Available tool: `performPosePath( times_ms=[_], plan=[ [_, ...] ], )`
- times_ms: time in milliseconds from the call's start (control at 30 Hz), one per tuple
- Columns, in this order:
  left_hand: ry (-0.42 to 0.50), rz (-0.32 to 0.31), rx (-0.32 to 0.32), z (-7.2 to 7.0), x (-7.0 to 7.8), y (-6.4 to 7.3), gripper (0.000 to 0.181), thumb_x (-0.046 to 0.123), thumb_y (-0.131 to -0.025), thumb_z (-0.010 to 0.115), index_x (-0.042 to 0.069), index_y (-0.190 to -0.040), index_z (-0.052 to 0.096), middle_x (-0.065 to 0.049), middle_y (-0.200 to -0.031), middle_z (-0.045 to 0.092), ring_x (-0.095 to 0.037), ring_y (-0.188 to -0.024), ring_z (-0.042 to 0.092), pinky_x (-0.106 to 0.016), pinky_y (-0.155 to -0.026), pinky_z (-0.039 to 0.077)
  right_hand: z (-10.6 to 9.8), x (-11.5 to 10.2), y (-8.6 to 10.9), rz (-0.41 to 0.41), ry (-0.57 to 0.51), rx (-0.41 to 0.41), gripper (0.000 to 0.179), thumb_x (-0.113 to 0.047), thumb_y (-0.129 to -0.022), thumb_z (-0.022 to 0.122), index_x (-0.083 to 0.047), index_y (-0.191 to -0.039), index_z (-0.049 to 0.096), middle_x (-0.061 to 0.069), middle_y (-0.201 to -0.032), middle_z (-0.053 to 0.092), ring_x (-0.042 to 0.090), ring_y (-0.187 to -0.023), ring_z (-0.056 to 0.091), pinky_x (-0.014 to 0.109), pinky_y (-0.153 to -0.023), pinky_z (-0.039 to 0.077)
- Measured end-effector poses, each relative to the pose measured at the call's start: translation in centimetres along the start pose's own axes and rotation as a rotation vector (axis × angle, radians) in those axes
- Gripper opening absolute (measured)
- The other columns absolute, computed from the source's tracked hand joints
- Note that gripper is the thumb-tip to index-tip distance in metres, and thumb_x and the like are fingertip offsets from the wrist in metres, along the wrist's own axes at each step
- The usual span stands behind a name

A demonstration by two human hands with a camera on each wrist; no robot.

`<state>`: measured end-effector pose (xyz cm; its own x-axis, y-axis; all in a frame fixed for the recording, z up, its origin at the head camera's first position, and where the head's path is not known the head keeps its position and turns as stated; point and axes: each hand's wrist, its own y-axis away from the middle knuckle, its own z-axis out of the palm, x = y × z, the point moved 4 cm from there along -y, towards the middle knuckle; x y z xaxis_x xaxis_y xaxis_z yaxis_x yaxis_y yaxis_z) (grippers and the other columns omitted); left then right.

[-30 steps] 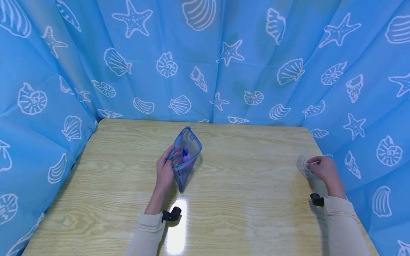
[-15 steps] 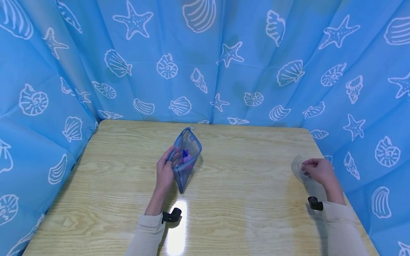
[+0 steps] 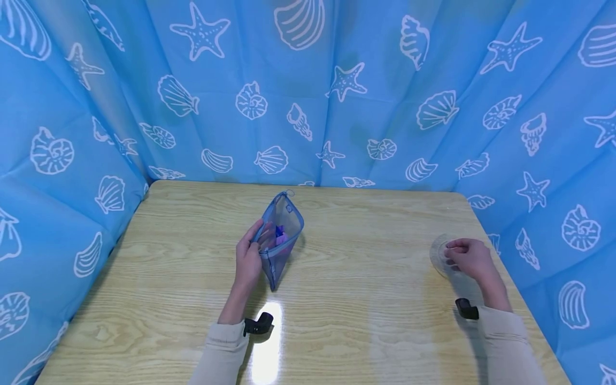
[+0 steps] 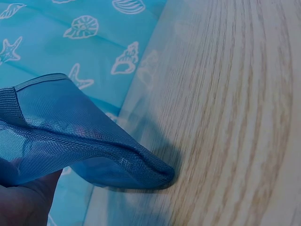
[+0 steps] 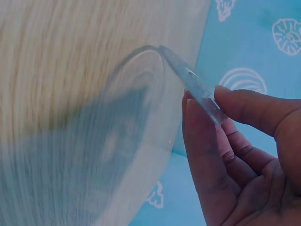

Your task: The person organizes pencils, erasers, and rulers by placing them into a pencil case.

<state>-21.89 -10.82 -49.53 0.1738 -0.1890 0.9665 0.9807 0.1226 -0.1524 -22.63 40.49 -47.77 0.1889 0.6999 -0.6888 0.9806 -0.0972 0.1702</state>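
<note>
In the head view, my left hand (image 3: 248, 258) grips the near left rim of a blue mesh zip pouch (image 3: 273, 267), fingers showing through the mesh and thumb outside. Its mouth gapes, and small purple and pink items (image 3: 281, 235) lie inside. The pouch's lower corner (image 4: 150, 172) is close over the table in the left wrist view. Between thumb and bent fingers, my right hand (image 3: 470, 260) pinches a clear plastic protractor (image 3: 437, 254) with a rounded edge. The right wrist view shows the protractor (image 5: 193, 84) nearly edge-on, tilted above the wood.
A wood-grain table (image 3: 356, 299) spreads under both hands. Blue curtains (image 3: 298, 80) with white shells and starfish hang behind it and along both sides. A bright light reflection (image 3: 266, 342) falls near the left wrist.
My right hand has moved left, carrying the protractor away from the right edge of the table. My left hand and the pouch have stayed almost still.
</note>
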Motion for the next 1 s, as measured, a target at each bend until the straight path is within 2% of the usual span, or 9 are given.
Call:
performPosePath(
  times_ms=[267, 500, 833, 1000],
  plan=[
    [-0.002, 0.005, -0.013, 0.0, 0.0, 0.0, 0.057, -0.009, -0.097, 0.022, -0.006, -0.152, 0.038, -0.028, -0.145, 0.053, -0.043, -0.135, 0.053, -0.050, -0.111, 0.049, 1.6, -0.9, 0.0, -0.032, -0.038, -0.027, 0.037, -0.013, -0.101, 0.058, 0.017, -0.124, 0.056, 0.027, -0.099, 0.069, 0.020, -0.075, 0.073, 0.033, -0.064, 0.064],
    [-0.004, 0.005, -0.017, -0.1, -0.1, 0.0, 0.058, -0.010, -0.097, 0.021, -0.007, -0.152, 0.037, -0.029, -0.146, 0.052, -0.044, -0.135, 0.052, -0.051, -0.112, 0.047, 3.0, -2.2, 0.1, -0.077, -0.070, -0.051, 0.037, -0.010, -0.100, 0.059, 0.016, -0.126, 0.055, 0.026, -0.100, 0.069, 0.015, -0.073, 0.072, 0.031, -0.064, 0.064],
    [0.011, -0.005, -0.011, 0.1, 0.1, 0.1, 0.057, -0.010, -0.097, 0.021, -0.006, -0.151, 0.039, -0.029, -0.146, 0.052, -0.043, -0.135, 0.052, -0.051, -0.112, 0.048, 4.9, -4.0, -0.1, -0.115, -0.110, -0.086, 0.034, -0.007, -0.101, 0.054, 0.015, -0.127, 0.055, 0.028, -0.104, 0.069, 0.020, -0.081, 0.074, 0.032, -0.067, 0.065],
    [0.012, -0.002, -0.015, 0.0, 0.1, 0.2, 0.057, -0.009, -0.098, 0.021, -0.005, -0.152, 0.038, -0.029, -0.146, 0.051, -0.044, -0.136, 0.051, -0.051, -0.113, 0.047, 6.1, -4.6, -0.4, -0.130, -0.149, -0.095, 0.033, -0.005, -0.101, 0.052, 0.015, -0.127, 0.055, 0.028, -0.105, 0.070, 0.017, -0.080, 0.074, 0.030, -0.067, 0.065]
  ],
)
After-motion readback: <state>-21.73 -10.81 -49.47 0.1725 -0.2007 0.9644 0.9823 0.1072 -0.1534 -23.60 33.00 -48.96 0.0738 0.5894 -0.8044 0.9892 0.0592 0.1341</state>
